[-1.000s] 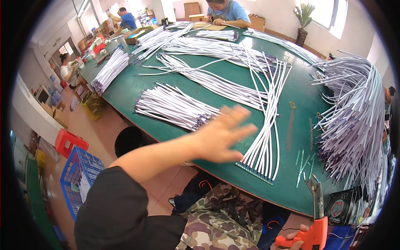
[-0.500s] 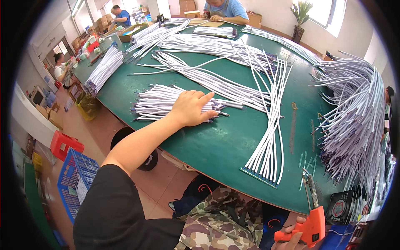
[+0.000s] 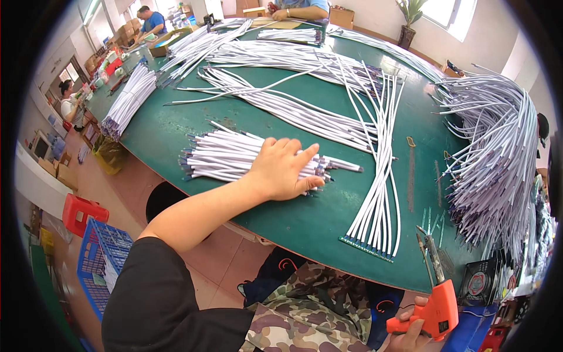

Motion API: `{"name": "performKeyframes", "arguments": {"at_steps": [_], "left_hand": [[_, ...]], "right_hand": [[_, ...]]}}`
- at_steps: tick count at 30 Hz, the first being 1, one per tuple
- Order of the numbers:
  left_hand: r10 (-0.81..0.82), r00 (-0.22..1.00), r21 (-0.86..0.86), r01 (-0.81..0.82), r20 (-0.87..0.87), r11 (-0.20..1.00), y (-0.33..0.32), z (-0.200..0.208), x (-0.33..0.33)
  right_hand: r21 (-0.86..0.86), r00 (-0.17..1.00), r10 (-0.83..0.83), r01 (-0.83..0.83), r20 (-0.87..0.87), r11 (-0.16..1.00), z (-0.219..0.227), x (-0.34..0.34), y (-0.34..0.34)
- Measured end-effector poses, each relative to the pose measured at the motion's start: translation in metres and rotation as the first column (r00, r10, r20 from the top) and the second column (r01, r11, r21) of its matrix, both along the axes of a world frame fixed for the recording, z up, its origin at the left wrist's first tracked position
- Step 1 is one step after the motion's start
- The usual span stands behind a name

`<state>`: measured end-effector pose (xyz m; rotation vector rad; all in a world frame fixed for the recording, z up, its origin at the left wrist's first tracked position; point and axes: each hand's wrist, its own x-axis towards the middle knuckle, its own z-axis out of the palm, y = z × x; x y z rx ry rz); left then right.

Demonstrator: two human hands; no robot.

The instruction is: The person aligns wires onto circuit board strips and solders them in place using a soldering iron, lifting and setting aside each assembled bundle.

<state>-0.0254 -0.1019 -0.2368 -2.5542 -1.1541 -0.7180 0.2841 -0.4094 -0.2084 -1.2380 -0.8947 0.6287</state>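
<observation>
My left hand (image 3: 281, 171) lies over a short bundle of white wires (image 3: 226, 155) near the table's front edge. Its fingers curve over the far side, with the thumb along the near side. Down at the lower right, my right hand (image 3: 409, 334) grips an orange soldering gun (image 3: 441, 309), whose metal tip points up and away over the table edge. Between the hands, a fan of white wires (image 3: 382, 182) is joined at its near end to a narrow green circuit strip (image 3: 366, 249).
More white wires (image 3: 293, 111) lie across the green table (image 3: 305, 220). A large wire heap (image 3: 489, 158) hangs at the right, near a small black fan (image 3: 478, 287). Blue crate (image 3: 97, 264) and red stool (image 3: 82, 214) stand left. Co-workers sit at the far side.
My left hand and the short wire bundle have shifted toward me and slightly right. The soldering gun in my right hand has risen slightly. The view has turned a little.
</observation>
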Motion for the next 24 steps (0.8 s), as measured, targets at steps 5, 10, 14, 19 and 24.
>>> {"name": "performKeyframes", "arguments": {"at_steps": [5, 10, 14, 19, 24], "left_hand": [[-0.042, 0.999, -0.440, 0.028, -0.021, 0.898, 0.033, 0.015, -0.005], [0.021, 0.988, -0.329, 0.030, 0.151, 0.944, 0.038, 0.048, -0.006], [-0.226, 0.968, -0.352, 0.249, 0.105, 0.902, 0.045, 0.051, 0.044], [-0.276, 0.938, -0.415, 0.170, -0.210, 0.894, 0.063, 0.034, 0.117], [-0.284, 0.936, -0.364, 0.195, -0.210, 0.911, 0.066, 0.023, 0.123]], "right_hand": [[0.052, 1.000, -0.010, 0.009, 0.020, 0.999, -0.001, 0.005, -0.001], [0.033, 0.998, -0.031, 0.032, -0.047, 0.999, -0.006, 0.012, -0.004], [-0.105, 0.984, -0.026, 0.008, -0.176, 0.994, -0.004, 0.017, -0.007], [0.053, 0.995, 0.001, 0.004, -0.100, 0.999, -0.003, 0.026, -0.007], [0.035, 0.989, -0.038, 0.044, -0.142, 0.998, -0.010, 0.036, -0.016]]}}
